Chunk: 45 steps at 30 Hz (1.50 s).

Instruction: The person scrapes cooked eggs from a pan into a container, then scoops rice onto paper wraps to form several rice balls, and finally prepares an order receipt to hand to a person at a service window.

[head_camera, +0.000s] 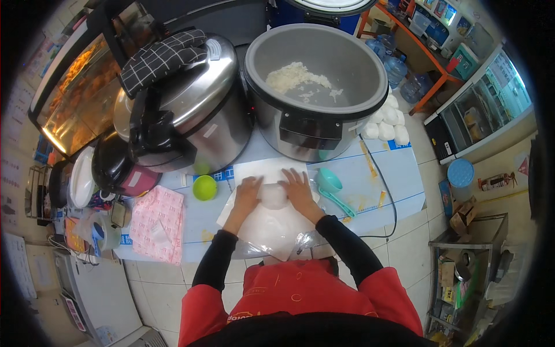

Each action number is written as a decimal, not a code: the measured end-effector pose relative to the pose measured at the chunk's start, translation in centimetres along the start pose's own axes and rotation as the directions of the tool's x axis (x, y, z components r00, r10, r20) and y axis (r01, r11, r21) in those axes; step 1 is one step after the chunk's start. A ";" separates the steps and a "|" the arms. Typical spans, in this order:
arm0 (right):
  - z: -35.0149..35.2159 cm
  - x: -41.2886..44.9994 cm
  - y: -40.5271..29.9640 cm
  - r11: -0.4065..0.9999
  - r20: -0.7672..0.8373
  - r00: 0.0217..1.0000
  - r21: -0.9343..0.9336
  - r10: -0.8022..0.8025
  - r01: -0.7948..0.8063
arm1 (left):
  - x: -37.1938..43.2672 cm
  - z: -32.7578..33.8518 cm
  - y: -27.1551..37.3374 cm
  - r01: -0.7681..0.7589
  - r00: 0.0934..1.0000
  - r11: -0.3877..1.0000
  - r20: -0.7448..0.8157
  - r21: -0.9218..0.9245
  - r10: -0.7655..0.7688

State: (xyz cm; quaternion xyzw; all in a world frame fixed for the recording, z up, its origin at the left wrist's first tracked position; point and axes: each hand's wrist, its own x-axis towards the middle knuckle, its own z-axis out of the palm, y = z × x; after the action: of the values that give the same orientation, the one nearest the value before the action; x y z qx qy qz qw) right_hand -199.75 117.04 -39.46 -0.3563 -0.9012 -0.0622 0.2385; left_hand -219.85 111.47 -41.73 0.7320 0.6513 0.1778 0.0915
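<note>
On a stack of white paper sheets [264,227], a rounded bundle in white paper [274,195] lies between my hands. My left hand [248,193] rests at the bundle's left side, fingers on the paper. My right hand [299,186] touches its right side with the fingers spread. Right of my right hand lie a teal scoop [330,181] and a teal long-handled spoon [340,204]. A lime green cup [205,188] stands to the left. Behind, an uncovered large cooker [299,126] holds some white rice [295,77]. What the bundle contains is hidden.
A closed steel cooker [217,134] with a checked black mitt [162,58] stands back left. Several white wrapped bundles [386,126] are piled right of the uncovered cooker. Pink printed paper [158,221] lies left. A black cable [386,186] curves along the table's right part.
</note>
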 end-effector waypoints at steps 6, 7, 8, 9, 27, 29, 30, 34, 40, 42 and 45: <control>2.7 -4.4 -3.0 0.878 0.249 0.937 0.354 0.244 -0.322 | -3.4 3.6 0.6 0.185 0.980 0.962 0.106 -0.199 -0.166; 2.7 -5.3 -2.9 0.858 0.150 0.947 0.401 0.285 -0.322 | -4.1 3.9 1.3 0.161 0.987 0.971 0.032 -0.178 -0.158; 2.7 -6.0 -2.5 0.832 0.213 0.946 0.456 0.243 -0.316 | -4.9 4.1 2.1 0.137 0.989 0.978 -0.042 -0.157 -0.145; 2.2 -6.5 -2.2 0.832 0.206 0.941 0.442 0.268 -0.334 | -5.4 3.8 3.1 0.111 0.992 0.981 -0.034 -0.162 -0.118; -11.6 -5.0 8.6 -0.641 0.683 0.617 0.683 0.392 -0.350 | 5.9 0.8 23.2 0.328 0.904 0.242 0.229 -0.913 -0.362; -13.7 -5.4 14.0 -0.684 0.709 0.585 0.651 0.393 -0.330 | 9.3 1.9 25.5 0.102 0.993 0.619 0.046 -0.779 -0.106; -14.1 -6.6 17.3 -0.715 0.726 0.551 0.632 0.411 -0.300 | 12.0 0.9 28.3 -0.035 0.999 0.729 -0.019 -0.683 0.030; -15.0 -5.0 32.1 -0.609 0.678 0.323 0.735 0.661 -0.297 | 16.4 -0.4 31.2 -0.043 0.994 0.618 0.032 -0.785 0.109; -9.0 1.0 54.0 0.061 0.178 0.372 0.834 0.911 -0.549 | 12.2 2.0 24.0 -0.097 0.982 0.978 0.139 -0.183 0.124; -6.3 1.8 57.5 0.085 0.175 0.314 0.742 0.933 -0.665 | 11.3 1.8 23.1 -0.168 0.957 0.986 0.241 0.006 0.162; -3.0 3.0 58.5 0.018 0.292 0.231 0.584 0.928 -0.811 | 10.3 4.3 20.8 -0.171 0.907 0.977 0.367 -0.126 0.206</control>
State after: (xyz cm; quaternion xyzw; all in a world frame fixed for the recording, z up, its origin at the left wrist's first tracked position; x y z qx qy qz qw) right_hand -161.16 161.20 -38.77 -0.7199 -0.4197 0.3759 0.4054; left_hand -198.11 119.25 -36.61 0.8069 0.5389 0.0710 0.2310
